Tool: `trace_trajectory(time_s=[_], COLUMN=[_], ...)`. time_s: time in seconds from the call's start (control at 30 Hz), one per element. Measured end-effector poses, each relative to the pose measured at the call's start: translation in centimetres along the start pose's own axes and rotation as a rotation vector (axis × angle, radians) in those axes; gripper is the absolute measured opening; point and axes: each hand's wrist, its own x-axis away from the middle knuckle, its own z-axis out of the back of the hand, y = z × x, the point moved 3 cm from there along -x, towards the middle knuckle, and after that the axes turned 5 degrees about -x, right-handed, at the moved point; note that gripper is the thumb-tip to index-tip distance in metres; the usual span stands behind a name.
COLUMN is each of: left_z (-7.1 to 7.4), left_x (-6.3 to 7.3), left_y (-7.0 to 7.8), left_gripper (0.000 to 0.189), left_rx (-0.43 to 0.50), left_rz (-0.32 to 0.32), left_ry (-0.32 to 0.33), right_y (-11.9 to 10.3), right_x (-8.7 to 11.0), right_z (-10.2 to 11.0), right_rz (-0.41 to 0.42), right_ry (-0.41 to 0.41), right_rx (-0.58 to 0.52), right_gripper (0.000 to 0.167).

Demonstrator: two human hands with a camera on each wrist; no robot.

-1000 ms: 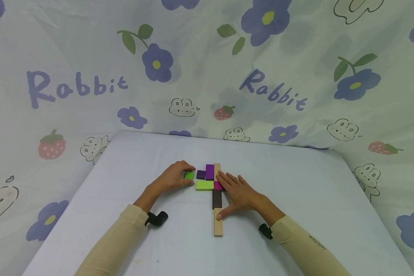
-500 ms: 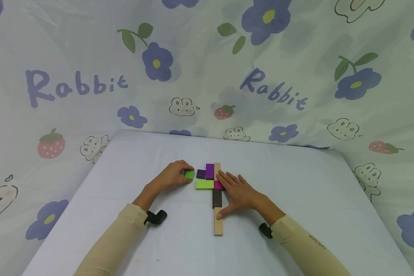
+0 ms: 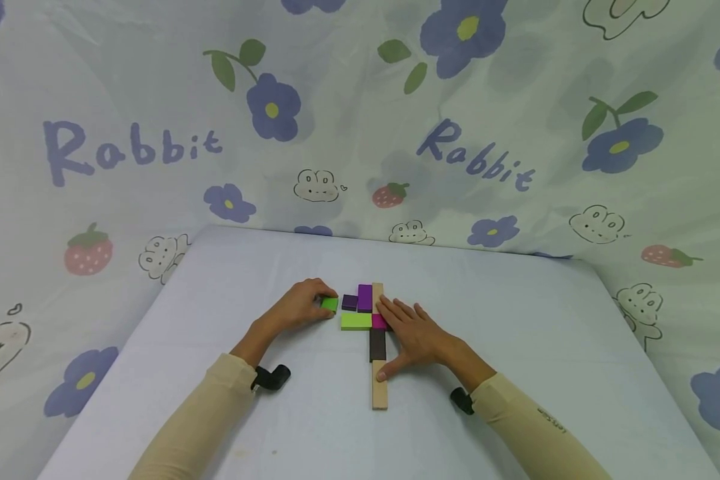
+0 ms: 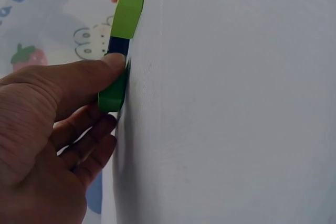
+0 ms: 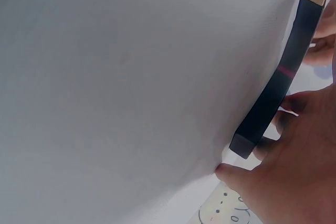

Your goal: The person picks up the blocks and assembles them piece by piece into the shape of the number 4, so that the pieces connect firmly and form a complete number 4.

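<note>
My left hand [image 3: 300,305] pinches a small bright green block [image 3: 330,305] between thumb and fingers. The left wrist view shows the thumb on this green block [image 4: 112,96], low against the white surface. A gap separates it from a small dark purple block [image 3: 350,303], which lies beside a purple block [image 3: 365,298]. Below these sits a lime block [image 3: 357,322], touching a magenta block [image 3: 378,321]. My right hand [image 3: 420,339] lies spread, its fingers along a wooden block [image 3: 378,293] and the magenta one. Its thumb rests on another wooden block [image 3: 380,393], below a dark brown block [image 3: 377,345].
A white-covered table [image 3: 516,347] bears the blocks. Behind it hangs a patterned curtain [image 3: 360,120] with flowers and rabbits. Black wrist devices sit by the left cuff [image 3: 273,378] and right cuff [image 3: 462,401].
My left thumb has drawn very slightly back and up at the green block. The right hand and the other blocks stay where they were.
</note>
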Motion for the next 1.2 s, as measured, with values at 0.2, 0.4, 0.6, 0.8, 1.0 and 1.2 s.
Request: trace_trajectory(time_s=[0.2,0.4,0.6,0.8,1.0,1.2], left_z=[0.06,-0.18,-0.29,-0.16,-0.07,-0.09], left_x=[0.15,0.11,0.15,0.24,0.38,0.59], left_y=[0.06,-0.19,-0.28,-0.2,-0.13,-0.11], left_gripper=[0.036,0.036,0.036,0.036,0.036,0.036], left_rx=[-0.002,0.002,0.001,0.0,0.001,-0.004], left_rz=[-0.002,0.003,0.007,0.007,0.0,-0.016], left_ry=[0.005,0.002,0.003,0.003,0.012,0.02], right_y=[0.05,0.09,0.1,0.05,0.03,0.07], right_x=[-0.02,0.02,0.0,-0.03,-0.05,-0.01], right_z=[-0.05,-0.1,-0.13,-0.12,-0.09,-0.13], right_rz=[-0.002,-0.007,-0.005,0.002,0.006,0.005], right_ry=[-0.004,-0.005,-0.001,0.005,0.005,0.007], right_rx=[0.005,0.002,-0.004,-0.006,-0.011,-0.007], right_gripper=[0.14,0.141,0.142,0.141,0.141,0.141])
